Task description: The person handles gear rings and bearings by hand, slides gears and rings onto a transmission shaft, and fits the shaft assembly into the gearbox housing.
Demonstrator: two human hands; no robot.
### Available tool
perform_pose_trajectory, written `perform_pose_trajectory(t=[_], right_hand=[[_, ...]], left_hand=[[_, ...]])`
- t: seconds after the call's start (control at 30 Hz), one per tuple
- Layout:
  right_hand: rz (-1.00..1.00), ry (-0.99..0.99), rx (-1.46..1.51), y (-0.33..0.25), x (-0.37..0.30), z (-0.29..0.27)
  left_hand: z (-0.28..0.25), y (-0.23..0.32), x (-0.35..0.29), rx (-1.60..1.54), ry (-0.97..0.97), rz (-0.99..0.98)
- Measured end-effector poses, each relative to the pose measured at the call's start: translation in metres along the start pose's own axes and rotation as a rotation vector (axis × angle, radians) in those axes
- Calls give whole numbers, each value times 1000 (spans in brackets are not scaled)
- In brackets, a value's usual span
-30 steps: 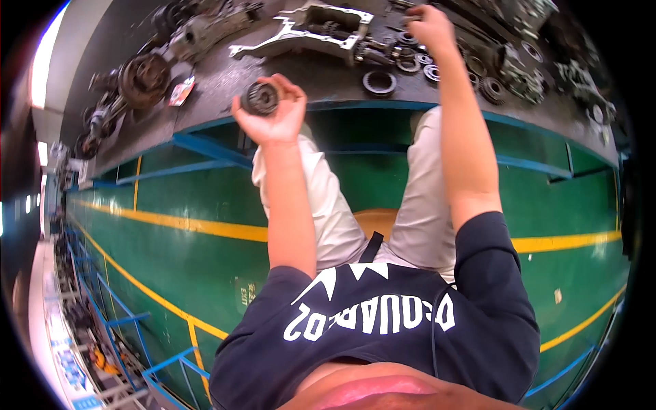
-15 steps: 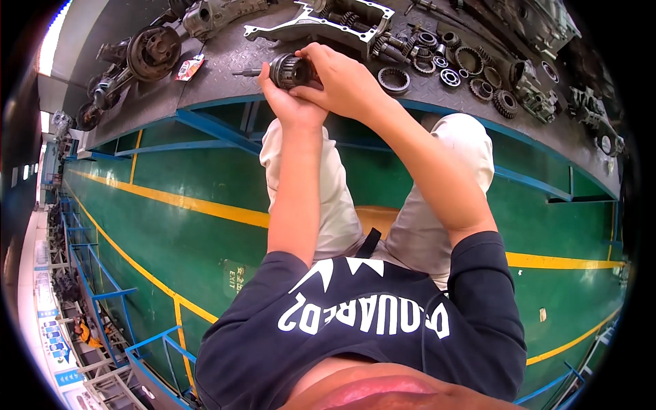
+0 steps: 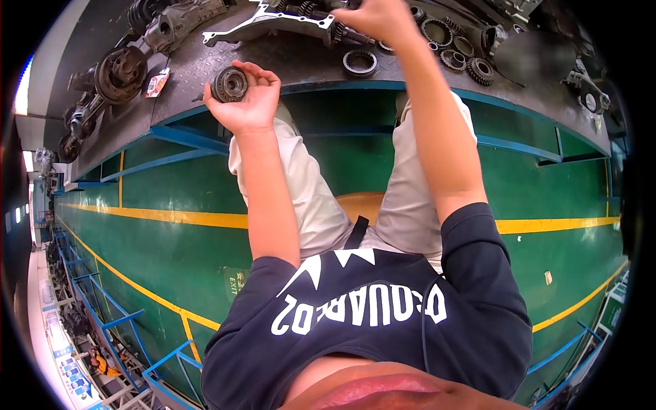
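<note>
My left hand (image 3: 247,109), palm up near the bench's front edge, has its fingers curled round a gear assembly on a shaft (image 3: 230,84). The round toothed end faces up toward me, and a thin shaft end pokes out to the left. My right hand (image 3: 379,22) stretches over the bench at the top edge of the view, beside an open gearbox housing (image 3: 273,20) with gears and shafts in it. Its fingers are partly cut off and smeared, so I cannot tell whether it holds anything. A toothed ring (image 3: 360,63) lies just nearer to me.
Loose gears (image 3: 480,71) and bearing rings lie to the right on the metal bench (image 3: 307,65). At the left stand an axle with a brake drum (image 3: 121,74) and a red-and-white packet (image 3: 158,83). A blue frame (image 3: 184,135) supports the bench, above a green floor.
My right hand has let go of the gear assembly and moved right and away over the bench. My left hand has shifted left and nearer, with the assembly turned to show its end.
</note>
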State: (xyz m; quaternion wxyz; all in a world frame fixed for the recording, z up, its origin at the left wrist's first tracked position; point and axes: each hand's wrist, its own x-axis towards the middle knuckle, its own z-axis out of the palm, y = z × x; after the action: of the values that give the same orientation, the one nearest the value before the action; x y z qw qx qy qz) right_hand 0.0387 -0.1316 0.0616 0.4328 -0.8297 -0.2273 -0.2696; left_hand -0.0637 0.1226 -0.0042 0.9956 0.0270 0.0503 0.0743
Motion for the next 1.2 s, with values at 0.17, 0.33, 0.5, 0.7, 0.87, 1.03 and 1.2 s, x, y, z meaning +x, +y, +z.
perform_pose_trajectory(t=[0.17,0.33,0.5,0.7,0.87,1.03,1.2], right_hand=[[441,194,-412,139,8,-35],[218,-77,-95,48,1,3],[45,-414,542,-58,-43,61],[-98,-77,460,-76,-77,103],[-60,-107,612,-80,-83,108],[-115,-86,640,-69,-74,113],[-107,-81,653,-68,-74,114]], left_hand=[[4,-20,1,12,-13,-74],[-3,-12,2,139,-55,-43],[1,-28,0,298,-95,19],[0,-41,1,436,-182,186],[9,-37,-4,464,-109,239],[11,-38,-4,422,-102,222],[9,-38,-3,374,-76,217]])
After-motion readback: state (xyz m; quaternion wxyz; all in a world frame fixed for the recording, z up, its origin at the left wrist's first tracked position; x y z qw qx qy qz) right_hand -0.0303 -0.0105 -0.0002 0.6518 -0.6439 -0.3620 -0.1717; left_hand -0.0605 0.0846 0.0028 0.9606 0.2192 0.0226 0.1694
